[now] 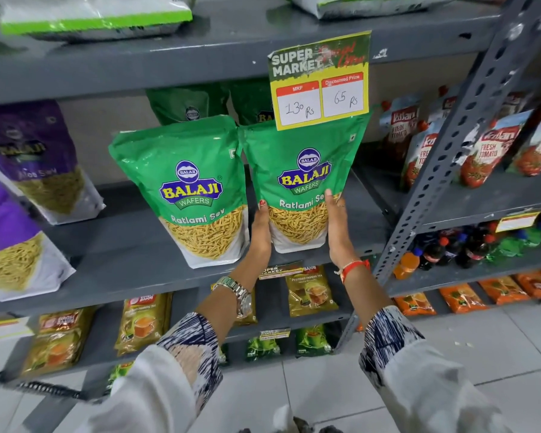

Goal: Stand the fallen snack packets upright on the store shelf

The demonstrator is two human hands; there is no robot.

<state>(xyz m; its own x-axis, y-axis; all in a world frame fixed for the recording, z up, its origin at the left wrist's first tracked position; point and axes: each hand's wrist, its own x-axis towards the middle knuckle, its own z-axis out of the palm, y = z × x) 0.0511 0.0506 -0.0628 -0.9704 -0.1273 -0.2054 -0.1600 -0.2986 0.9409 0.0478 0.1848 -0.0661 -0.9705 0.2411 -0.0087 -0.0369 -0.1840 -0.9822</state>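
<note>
The left hand (260, 231) and the right hand (337, 228) press flat against the two sides of a green Ratlami Sev packet (300, 182), clamping it between the palms so that it stands upright on the grey shelf (132, 254). A metal watch (239, 293) sits on the left wrist, a red thread band (352, 268) on the right. At 9 o'clock from the held packet, touching its edge, a second green packet (194, 195) stands upright. At 12 o'clock a price card (320, 81) hangs from the shelf above, overlapping the held packet's top. Farther out at 9 o'clock, purple packets (35, 160) lean tilted. At 3 o'clock, past the perforated upright, stand tomato ketchup pouches (487, 151).
</note>
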